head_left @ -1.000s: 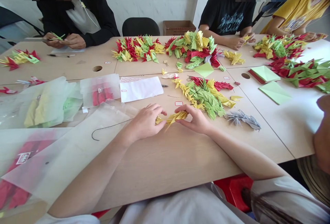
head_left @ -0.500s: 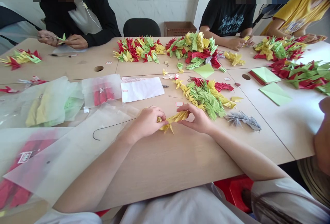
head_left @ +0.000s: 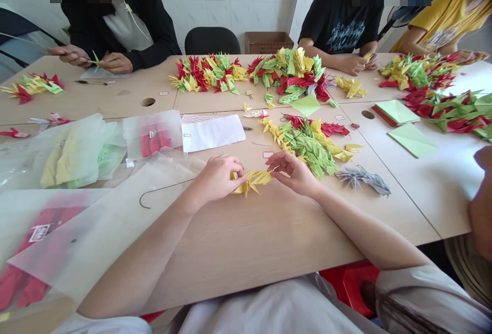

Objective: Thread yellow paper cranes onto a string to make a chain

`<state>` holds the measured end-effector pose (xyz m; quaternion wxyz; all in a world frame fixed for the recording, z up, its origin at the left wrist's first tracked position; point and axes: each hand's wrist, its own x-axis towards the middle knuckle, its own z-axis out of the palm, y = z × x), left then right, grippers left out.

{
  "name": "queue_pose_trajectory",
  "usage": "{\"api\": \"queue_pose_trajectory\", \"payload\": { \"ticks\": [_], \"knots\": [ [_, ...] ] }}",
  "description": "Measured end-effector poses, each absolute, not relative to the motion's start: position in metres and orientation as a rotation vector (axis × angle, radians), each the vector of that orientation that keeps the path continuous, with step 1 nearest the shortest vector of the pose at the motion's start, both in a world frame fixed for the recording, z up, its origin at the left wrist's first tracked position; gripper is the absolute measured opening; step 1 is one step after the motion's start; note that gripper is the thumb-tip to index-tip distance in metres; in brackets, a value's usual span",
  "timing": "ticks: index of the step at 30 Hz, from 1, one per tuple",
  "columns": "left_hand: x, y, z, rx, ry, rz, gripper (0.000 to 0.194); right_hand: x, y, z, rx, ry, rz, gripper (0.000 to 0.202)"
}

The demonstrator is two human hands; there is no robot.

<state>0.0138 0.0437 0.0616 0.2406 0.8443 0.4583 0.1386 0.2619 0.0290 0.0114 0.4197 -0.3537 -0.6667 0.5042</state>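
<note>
A string of folded yellow paper pieces (head_left: 251,181) stretches between my hands above the near part of the table. My left hand (head_left: 221,176) is closed on its left end, with some pieces hidden behind the fingers. The fingertips of my right hand (head_left: 292,172) pinch the right end. A thin black cord (head_left: 165,188) runs leftward from beside my left hand and ends in a hook-like curve over a clear plastic sheet.
Green folded strings (head_left: 307,149), a grey bundle (head_left: 363,179) and a white paper (head_left: 213,134) lie on the table (head_left: 238,252). Plastic bags with red pieces (head_left: 42,242) are at left. People work across the table; another person's arm (head_left: 480,201) is at right.
My left hand has shifted slightly left and my right hand has drawn its fingers toward the string's right end. More of the yellow pieces show spread out between my hands.
</note>
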Motion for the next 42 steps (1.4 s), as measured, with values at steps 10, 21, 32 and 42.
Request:
{"api": "queue_pose_trajectory", "payload": {
  "ticks": [10,21,32,42],
  "knots": [
    [0.007,0.041,0.081,2.124,0.972,0.168,0.019,0.271,0.044,0.038,-0.806,-1.566,1.369,0.034],
    [0.022,0.026,0.095,1.661,1.064,0.749,0.027,0.221,0.058,0.094,-0.646,-1.780,1.297,0.037],
    [-0.004,0.038,0.115,1.201,1.145,1.106,0.023,0.235,0.059,0.065,-0.411,-1.633,2.200,0.079],
    [-0.039,0.051,0.117,1.442,1.323,1.185,0.014,0.303,0.066,0.105,-1.056,-1.996,1.468,0.049]
  ]
}}
